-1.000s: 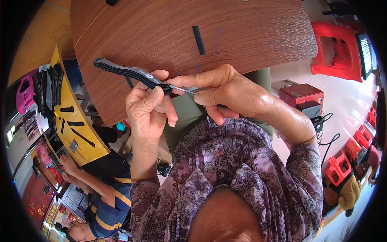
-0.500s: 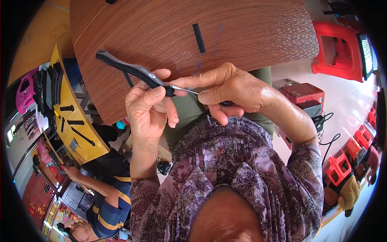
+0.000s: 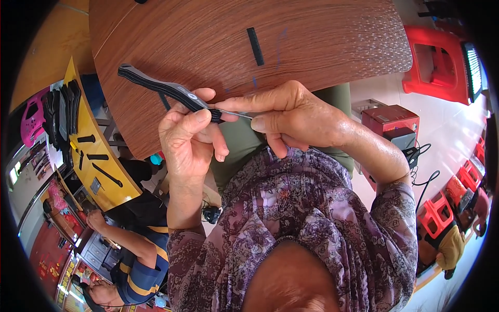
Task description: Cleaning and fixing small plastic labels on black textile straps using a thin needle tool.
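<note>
My left hand (image 3: 182, 140) pinches the near end of a long, slightly curved grey and black padded strip (image 3: 161, 87) between thumb and fingers. The strip looks layered, has a small pale round mark, and slants away to the far left above the table. In my right hand (image 3: 306, 118) is a thin metal tool (image 3: 237, 113), held between thumb and forefinger. Its shaft points left and its tip meets the strip's near end, beside my left thumb. The tool's handle is hidden in my palm, so I cannot tell its exact kind.
A brown wooden table (image 3: 208, 31) lies ahead, with a short black strip (image 3: 254, 47) on it. To the left, a yellow table (image 3: 112, 179) bears several black pieces; a co-worker (image 3: 138, 260) sits near it. A red stool (image 3: 436, 65) and a red box (image 3: 390, 122) are at right.
The padded strip has shifted slightly left with my left hand. My right hand's fingers have turned, and the dark handle that showed below them is now hidden. The co-worker has leaned into view.
</note>
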`<action>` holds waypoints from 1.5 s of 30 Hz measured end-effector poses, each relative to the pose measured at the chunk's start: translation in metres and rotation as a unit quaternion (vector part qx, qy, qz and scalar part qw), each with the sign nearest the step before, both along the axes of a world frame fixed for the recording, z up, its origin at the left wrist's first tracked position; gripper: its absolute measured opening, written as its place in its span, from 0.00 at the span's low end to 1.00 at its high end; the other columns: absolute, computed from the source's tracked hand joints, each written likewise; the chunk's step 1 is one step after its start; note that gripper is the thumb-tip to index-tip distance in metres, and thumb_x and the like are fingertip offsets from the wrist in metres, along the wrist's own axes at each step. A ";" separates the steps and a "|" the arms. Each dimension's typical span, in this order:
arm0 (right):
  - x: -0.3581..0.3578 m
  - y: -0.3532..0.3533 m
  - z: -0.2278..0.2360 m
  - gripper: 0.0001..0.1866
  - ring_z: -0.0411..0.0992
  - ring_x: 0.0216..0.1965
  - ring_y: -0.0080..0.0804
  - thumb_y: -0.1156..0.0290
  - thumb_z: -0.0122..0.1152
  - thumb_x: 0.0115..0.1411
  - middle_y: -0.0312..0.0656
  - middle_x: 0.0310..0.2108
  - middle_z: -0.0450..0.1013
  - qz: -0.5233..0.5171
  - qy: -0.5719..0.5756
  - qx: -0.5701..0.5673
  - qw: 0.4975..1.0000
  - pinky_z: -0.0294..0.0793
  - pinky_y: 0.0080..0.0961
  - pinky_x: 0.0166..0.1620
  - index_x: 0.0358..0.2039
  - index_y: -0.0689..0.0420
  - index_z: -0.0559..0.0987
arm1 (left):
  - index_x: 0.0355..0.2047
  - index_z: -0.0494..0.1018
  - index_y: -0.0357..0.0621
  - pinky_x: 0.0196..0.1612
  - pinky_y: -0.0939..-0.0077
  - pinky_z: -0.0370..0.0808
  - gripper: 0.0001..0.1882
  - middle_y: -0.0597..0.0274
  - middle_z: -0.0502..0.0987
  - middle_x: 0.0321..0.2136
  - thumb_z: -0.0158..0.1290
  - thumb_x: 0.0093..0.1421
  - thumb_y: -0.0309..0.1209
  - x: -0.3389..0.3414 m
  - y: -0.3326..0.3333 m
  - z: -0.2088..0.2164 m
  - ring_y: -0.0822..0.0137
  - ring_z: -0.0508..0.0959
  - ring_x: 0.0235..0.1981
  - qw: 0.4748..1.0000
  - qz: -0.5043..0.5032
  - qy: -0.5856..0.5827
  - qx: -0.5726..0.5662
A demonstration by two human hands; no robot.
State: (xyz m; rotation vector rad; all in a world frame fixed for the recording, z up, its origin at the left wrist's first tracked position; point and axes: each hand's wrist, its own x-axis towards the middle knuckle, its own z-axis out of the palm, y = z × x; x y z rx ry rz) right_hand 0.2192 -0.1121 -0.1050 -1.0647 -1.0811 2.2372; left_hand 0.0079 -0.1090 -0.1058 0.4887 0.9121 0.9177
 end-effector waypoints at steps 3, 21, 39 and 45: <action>-0.001 -0.002 0.003 0.23 0.67 0.14 0.16 0.80 0.44 0.56 0.40 0.29 0.76 -0.017 -0.007 0.052 0.998 0.69 0.16 0.19 0.51 0.52 0.74 | 0.42 0.68 0.25 0.07 0.75 0.68 0.15 0.33 0.75 0.26 0.50 0.54 0.22 0.000 0.000 0.001 0.58 0.73 0.09 1.000 0.001 0.009 0.007; -0.009 -0.010 -0.003 0.32 0.72 0.22 0.49 0.84 0.47 0.47 0.52 0.17 0.70 -0.028 -0.165 0.342 0.925 0.71 0.41 0.27 0.54 0.45 0.70 | 0.43 0.66 0.25 0.11 0.78 0.70 0.15 0.46 0.76 0.25 0.50 0.53 0.17 0.013 -0.003 0.008 0.60 0.76 0.12 0.990 0.027 0.094 0.098; -0.007 0.001 0.009 0.29 0.72 0.16 0.35 0.84 0.47 0.51 0.49 0.20 0.73 -0.010 -0.061 0.151 0.987 0.72 0.32 0.25 0.54 0.48 0.71 | 0.45 0.65 0.21 0.12 0.73 0.73 0.19 0.37 0.76 0.29 0.50 0.53 0.21 0.003 0.001 -0.007 0.54 0.76 0.14 0.997 0.005 -0.058 0.045; -0.005 -0.004 0.007 0.29 0.60 0.16 0.14 0.84 0.45 0.58 0.34 0.26 0.73 0.011 -0.055 0.135 0.989 0.66 0.15 0.23 0.58 0.42 0.66 | 0.46 0.63 0.20 0.12 0.71 0.73 0.21 0.41 0.77 0.31 0.50 0.54 0.22 0.001 0.002 -0.009 0.55 0.75 0.13 0.997 0.002 -0.068 0.041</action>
